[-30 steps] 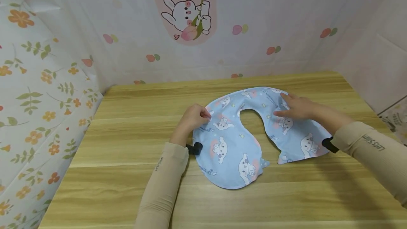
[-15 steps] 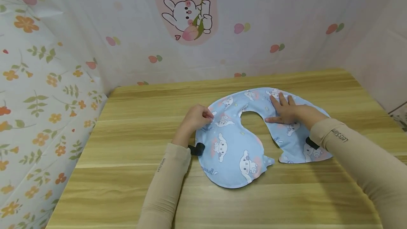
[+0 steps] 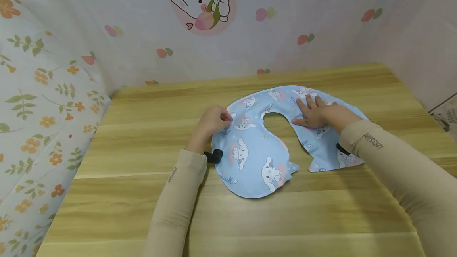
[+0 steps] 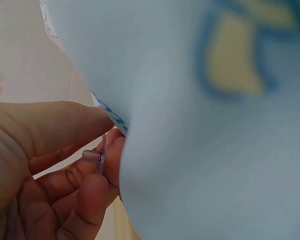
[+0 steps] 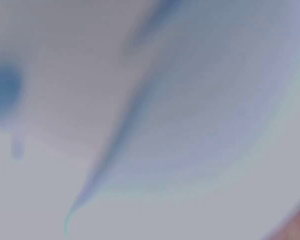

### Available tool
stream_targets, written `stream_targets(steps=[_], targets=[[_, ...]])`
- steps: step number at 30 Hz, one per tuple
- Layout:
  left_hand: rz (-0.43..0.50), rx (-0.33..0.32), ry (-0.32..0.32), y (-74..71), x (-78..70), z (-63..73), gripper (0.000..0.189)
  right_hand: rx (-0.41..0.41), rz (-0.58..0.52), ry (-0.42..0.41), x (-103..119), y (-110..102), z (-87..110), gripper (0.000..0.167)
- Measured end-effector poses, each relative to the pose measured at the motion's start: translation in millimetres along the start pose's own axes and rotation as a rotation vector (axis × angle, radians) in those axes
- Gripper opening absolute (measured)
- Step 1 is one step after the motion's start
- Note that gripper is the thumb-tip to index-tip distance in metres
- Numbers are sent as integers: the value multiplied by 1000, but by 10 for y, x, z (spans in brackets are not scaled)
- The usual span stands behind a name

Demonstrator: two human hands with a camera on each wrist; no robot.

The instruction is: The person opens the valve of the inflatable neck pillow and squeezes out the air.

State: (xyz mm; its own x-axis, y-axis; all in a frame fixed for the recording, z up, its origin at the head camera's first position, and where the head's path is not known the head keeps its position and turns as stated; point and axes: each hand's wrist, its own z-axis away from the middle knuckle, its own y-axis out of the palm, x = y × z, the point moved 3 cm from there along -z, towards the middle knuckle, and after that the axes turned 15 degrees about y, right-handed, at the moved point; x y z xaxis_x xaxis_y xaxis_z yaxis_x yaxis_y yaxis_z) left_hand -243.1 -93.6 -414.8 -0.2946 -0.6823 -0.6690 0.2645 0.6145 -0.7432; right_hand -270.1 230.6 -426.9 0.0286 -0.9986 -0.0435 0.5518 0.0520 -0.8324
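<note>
A light-blue U-shaped inflatable neck pillow (image 3: 257, 146), printed with white cartoon puppies, lies on the wooden table with both ends toward me. At its left edge my left hand (image 3: 214, 121) pinches a small clear plastic air valve (image 4: 101, 156), seen between thumb and fingers in the left wrist view. The pillow's bulging side fills the rest of that view. On the right arm of the pillow rests my right hand (image 3: 314, 113), palm down with fingers spread. The right wrist view is filled by blurred printed pillow fabric (image 5: 190, 125).
The wooden table (image 3: 143, 130) extends around the pillow to a back edge against a white printed curtain (image 3: 135, 11). A flowered cloth (image 3: 39, 130) hangs along the left side. Both forearms wear beige sleeves (image 3: 176, 197), with black wrist straps partly visible.
My right hand has moved left and settled on the pillow with its fingers spread. The left hand keeps its grip at the left edge. The head view has shifted slightly.
</note>
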Motion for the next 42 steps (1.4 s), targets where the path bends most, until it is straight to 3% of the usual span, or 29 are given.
stream_targets(steps=[4, 8, 10, 13, 20, 23, 28, 30, 35, 42], targets=[[-17, 5, -3, -77, 15, -31, 11, 75, -122, -100, 206, -247, 258, 84], [-15, 13, -8, -91, 15, -24, 10, 59, -275, -182, 342, -472, 349, 71], [-18, 11, -9, -91, 1, -12, 9, 19, -304, -176, 406, -558, 328, 71], [-22, 10, -18, -86, -17, 3, 8, 29, -351, -139, 509, -629, 253, 75], [-26, 1, 5, -56, -70, -11, 8, 177, -537, -98, 701, -581, 78, 87], [-37, 3, 11, -47, -99, -6, 8, 164, -492, -69, 765, -498, 41, 94], [-39, 2, 8, -28, -107, 27, 8, 79, -276, 9, 861, -344, 47, 88], [-37, 0, 11, -24, -105, 34, 8, 79, -237, 58, 880, -292, 59, 89], [-24, -7, 33, -3, -81, 52, 8, 64, -224, 129, 921, -214, 44, 93], [-36, -7, 8, -22, -54, 68, 8, 68, -205, 124, 971, -222, 19, 93]])
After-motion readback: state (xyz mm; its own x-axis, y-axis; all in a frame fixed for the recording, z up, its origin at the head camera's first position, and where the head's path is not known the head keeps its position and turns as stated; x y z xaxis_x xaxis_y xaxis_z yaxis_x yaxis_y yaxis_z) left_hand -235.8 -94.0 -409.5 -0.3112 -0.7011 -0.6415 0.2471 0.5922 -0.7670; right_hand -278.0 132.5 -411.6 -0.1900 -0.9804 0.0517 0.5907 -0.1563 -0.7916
